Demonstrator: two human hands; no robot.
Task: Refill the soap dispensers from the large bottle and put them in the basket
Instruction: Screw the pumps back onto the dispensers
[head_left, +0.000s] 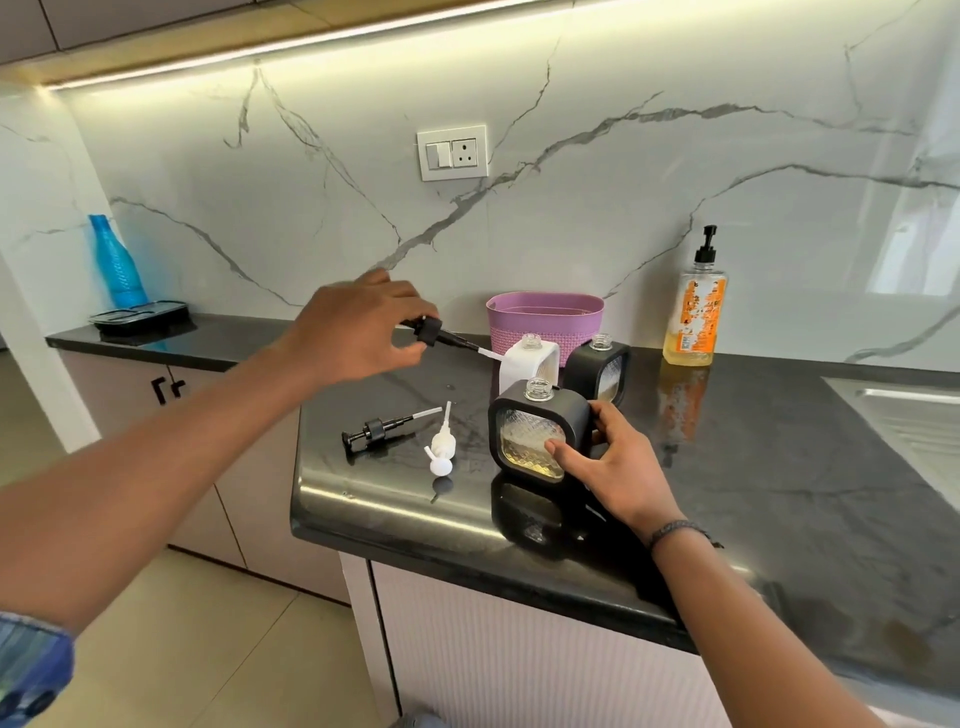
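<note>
Three square soap dispensers stand open-necked on the black counter: a black one (535, 431) in front, a white one (527, 364) and a second black one (597, 369) behind. My right hand (602, 457) grips the front black dispenser by its right side. My left hand (358, 332) holds a black pump head (441, 335) in the air, its tube pointing right toward the white dispenser. A black pump (379, 431) and a white pump (441, 449) lie on the counter to the left. The large soap bottle (696, 306) stands at the back right. The purple basket (545, 317) sits behind the dispensers.
A steel sink (914, 415) lies at the far right. A blue bottle (117, 265) and a black tray (140, 317) sit on the far left counter. The counter's front edge (395, 525) runs just below the dispensers. A wall socket (452, 152) is above the basket.
</note>
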